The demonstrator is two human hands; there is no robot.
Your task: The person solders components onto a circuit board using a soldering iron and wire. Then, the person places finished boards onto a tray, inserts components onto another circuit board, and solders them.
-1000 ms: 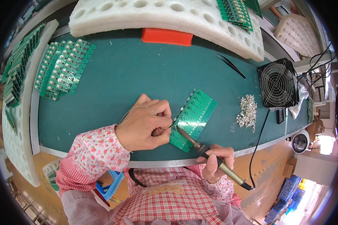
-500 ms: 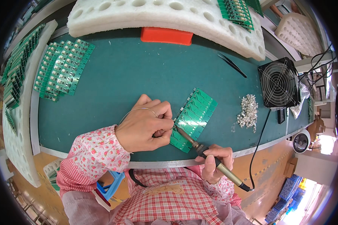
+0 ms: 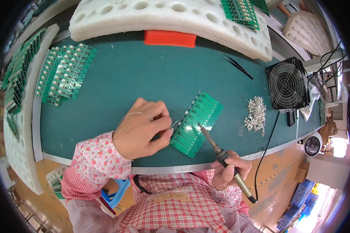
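Observation:
A green circuit board panel (image 3: 197, 123) lies tilted on the green mat (image 3: 144, 77) near its front edge. My left hand (image 3: 142, 130) rests just left of the panel, pinching a thin solder wire (image 3: 132, 113) whose end points at the panel's left edge. My right hand (image 3: 228, 171) grips a soldering iron (image 3: 221, 155) like a pen below the mat's edge. The iron's tip sits over the middle of the panel.
A pile of small silver parts (image 3: 256, 112) lies right of the panel, beside a black fan (image 3: 287, 83). Black tweezers (image 3: 237, 66) and an orange block (image 3: 169, 38) lie farther back. Green board stacks (image 3: 64, 73) sit at the left; white foam trays (image 3: 167, 13) ring the mat.
The soldering iron's tip has moved up and right, from the panel's lower left edge to its middle. My left hand has barely shifted.

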